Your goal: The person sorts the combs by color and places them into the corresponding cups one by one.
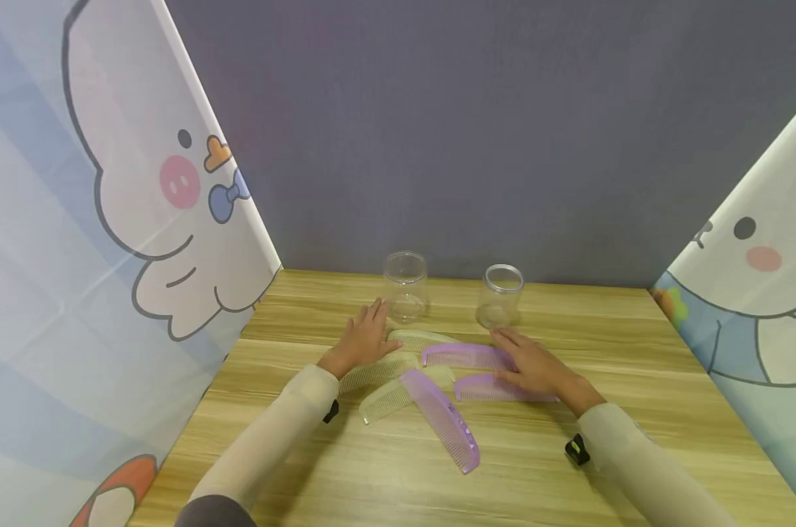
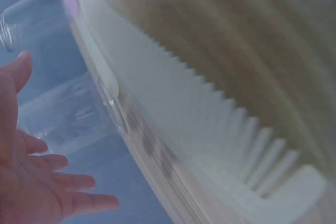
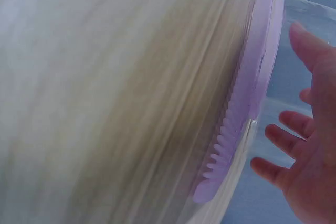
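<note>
Left hand (image 1: 361, 340) flat, fingers straight, resting on pale translucent combs (image 1: 398, 369), gripping nothing. Right hand (image 1: 532, 366) flat too, fingers spread over curved purple plastic combs (image 1: 470, 356). Combs fine-toothed, heaped mid wood-grain table (image 1: 635, 410). Two clear round jars (image 1: 406, 286) upright just behind hands.

Both arms wear close-fitting, pale cream sleeves that reach down to the wrists, smooth and without any print. A small black clip-like device (image 1: 331, 410) sits on the underside of the left wrist, and a matching black one (image 1: 576, 449) on the right wrist. Near the left elbow the sleeve meets darker grey fabric (image 1: 216, 511).
</note>
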Available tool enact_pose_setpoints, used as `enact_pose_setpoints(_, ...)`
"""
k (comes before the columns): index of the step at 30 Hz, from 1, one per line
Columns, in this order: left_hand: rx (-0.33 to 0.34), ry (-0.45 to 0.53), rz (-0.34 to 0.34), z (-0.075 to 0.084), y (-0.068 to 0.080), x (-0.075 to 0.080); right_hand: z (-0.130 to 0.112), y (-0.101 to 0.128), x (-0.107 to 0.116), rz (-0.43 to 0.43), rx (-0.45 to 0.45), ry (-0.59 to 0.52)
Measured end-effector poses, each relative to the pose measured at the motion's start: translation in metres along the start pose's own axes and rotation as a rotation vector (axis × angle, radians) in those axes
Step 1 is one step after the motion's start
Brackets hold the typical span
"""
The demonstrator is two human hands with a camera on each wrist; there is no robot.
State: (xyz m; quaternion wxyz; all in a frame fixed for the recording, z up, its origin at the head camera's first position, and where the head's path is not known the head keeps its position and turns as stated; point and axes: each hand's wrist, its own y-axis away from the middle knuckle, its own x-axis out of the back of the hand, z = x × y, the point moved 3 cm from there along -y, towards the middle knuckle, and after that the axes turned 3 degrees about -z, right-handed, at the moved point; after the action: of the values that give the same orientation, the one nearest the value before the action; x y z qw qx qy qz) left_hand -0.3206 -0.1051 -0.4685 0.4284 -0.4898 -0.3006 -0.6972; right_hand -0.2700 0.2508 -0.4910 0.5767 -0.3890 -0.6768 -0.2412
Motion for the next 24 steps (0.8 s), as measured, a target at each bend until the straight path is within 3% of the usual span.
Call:
enact_pose_setpoints(9,0.119,0.362,0.102,-0.01,-0.026,0.006,0.011,-0.003,-0.003,0.037,-0.006,-0.007)
enact_pose_setpoints(15,0.145,0.428,0.183,-0.007,-0.043,0.009,0.017,-0.005,-0.006,0.023,-0.022,-0.032)
enact_pose_setpoints(24,0.163,0.495,0.242,-0.002,-0.066,0.01,0.016,-0.011,-0.007,-0.031,-0.035,-0.085)
